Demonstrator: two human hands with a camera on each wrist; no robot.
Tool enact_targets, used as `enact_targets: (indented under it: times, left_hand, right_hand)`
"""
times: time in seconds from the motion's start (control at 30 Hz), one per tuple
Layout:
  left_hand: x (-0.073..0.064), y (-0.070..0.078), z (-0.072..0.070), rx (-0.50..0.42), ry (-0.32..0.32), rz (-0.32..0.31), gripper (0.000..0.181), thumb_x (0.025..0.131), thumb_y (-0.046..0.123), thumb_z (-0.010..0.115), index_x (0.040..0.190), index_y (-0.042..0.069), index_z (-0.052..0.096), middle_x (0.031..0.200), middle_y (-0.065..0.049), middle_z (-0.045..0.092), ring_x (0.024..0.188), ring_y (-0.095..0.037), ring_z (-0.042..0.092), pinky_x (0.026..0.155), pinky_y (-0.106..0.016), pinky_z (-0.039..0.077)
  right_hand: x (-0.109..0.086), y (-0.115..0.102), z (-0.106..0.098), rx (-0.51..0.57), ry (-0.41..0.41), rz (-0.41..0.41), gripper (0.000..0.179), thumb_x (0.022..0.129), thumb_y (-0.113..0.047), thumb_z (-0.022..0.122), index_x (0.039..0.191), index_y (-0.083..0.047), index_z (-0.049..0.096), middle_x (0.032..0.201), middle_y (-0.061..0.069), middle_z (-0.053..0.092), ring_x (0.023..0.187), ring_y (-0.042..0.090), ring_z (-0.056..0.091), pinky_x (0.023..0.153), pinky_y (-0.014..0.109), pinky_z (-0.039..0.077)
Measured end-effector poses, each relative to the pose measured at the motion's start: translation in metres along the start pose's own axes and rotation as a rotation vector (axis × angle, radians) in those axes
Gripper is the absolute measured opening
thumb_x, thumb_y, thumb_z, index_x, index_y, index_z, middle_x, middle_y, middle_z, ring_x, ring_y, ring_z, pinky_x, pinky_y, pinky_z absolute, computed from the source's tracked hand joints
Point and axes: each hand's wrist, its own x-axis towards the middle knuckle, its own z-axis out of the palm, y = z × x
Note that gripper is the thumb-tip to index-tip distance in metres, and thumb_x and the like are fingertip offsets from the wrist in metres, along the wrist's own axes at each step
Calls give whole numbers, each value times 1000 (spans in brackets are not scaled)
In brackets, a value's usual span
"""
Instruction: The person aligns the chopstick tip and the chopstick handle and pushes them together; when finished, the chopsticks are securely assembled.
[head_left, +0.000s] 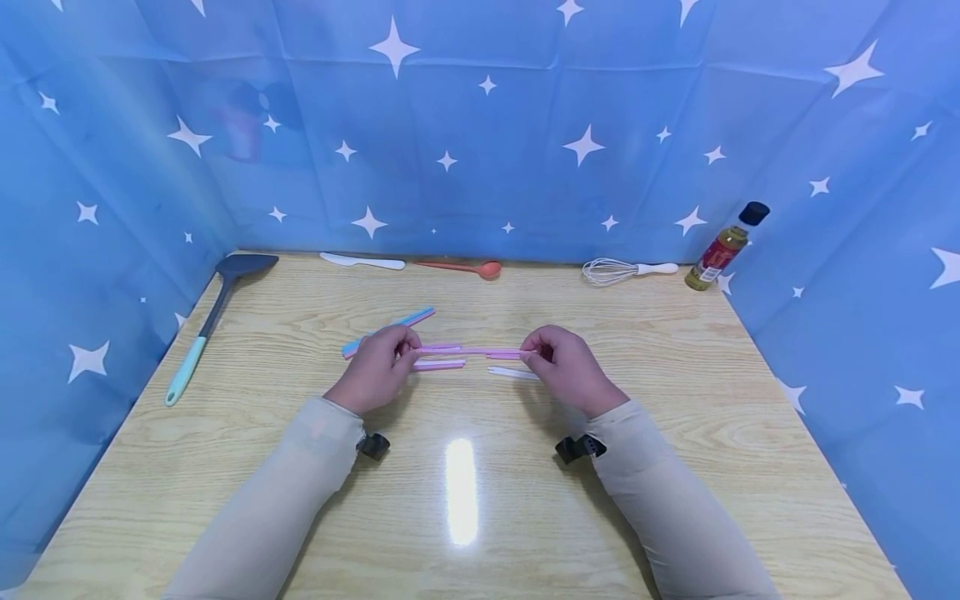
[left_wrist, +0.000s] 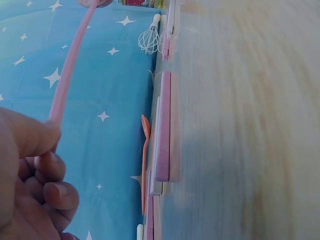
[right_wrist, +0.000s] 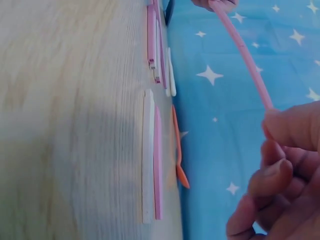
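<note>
A thin, straw-like pink strip (head_left: 491, 350) spans the gap between the two hands, held above the table. My left hand (head_left: 378, 367) pinches one end between thumb and forefinger; the right hand (head_left: 566, 367) pinches the other. Both wrist views show the strip slightly bowed. Below the left hand lie pink and white strips (head_left: 442, 364), partly hidden by it. A white strip (right_wrist: 147, 160) and a pink strip (right_wrist: 158, 170) lie side by side beneath the right hand. Beyond the left hand, blue and pink strips (head_left: 416, 317) rest at a slant.
Along the table's back edge lie a white knife (head_left: 363, 262), an orange spoon (head_left: 489, 270) and a whisk (head_left: 611, 271). An oil-like bottle (head_left: 717, 254) with a black cap stands at the back right. A dark turner (head_left: 216, 312) with a mint handle lies along the left edge.
</note>
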Motion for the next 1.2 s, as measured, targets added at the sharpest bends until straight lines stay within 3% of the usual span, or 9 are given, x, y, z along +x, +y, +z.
enact_targets:
  times: [0.13, 0.47, 0.7, 0.87, 1.03, 1.2]
  left_hand:
    - [-1, 2, 0, -13, 32, 16, 4, 105, 6, 62, 102, 6, 65, 86, -4, 53, 68, -17, 44, 65, -30, 40]
    - [-1, 6, -2, 10, 34, 25, 4, 105, 5, 62, 102, 5, 65, 85, -4, 53, 72, -18, 45, 67, -31, 40]
    - [-1, 4, -5, -10, 10, 31, 3, 104, 5, 62, 103, 5, 64, 87, -4, 54, 71, -17, 45, 67, -30, 41]
    - [1, -1, -10, -32, -11, 3, 4, 105, 10, 63, 102, 9, 65, 87, -2, 55, 66, -15, 43, 65, -31, 40]
    - [3, -13, -23, 8, 21, -48, 6, 107, 14, 62, 102, 10, 64, 88, -3, 56, 65, -17, 43, 69, -35, 39]
    - [4, -30, -33, 88, 72, -147, 10, 107, 15, 60, 104, 7, 65, 88, -6, 60, 72, -22, 51, 90, -48, 38]
  right_hand:
    - [0, 0, 3, 19, 26, -22, 5, 101, -8, 70, 101, -3, 70, 87, 7, 59, 74, 21, 52, 63, 27, 44]
    - [-1, -2, 8, 42, 88, -78, 4, 100, -4, 69, 97, -7, 69, 87, 8, 61, 71, 20, 51, 61, 26, 43]
    - [-1, -2, 8, 41, 95, -51, 3, 101, -6, 69, 99, -6, 71, 88, 7, 61, 73, 20, 52, 63, 26, 44]
    - [2, -1, 8, 51, 101, 11, 10, 101, -10, 70, 109, -6, 74, 92, 7, 61, 78, 22, 53, 65, 27, 45]
    - [3, 1, 7, 59, 85, 53, 29, 102, -15, 69, 127, -1, 71, 97, 8, 60, 81, 24, 54, 67, 28, 47]
    - [3, 0, 8, 77, 78, 71, 33, 102, -19, 69, 130, -1, 70, 98, 9, 60, 83, 26, 54, 69, 30, 47]
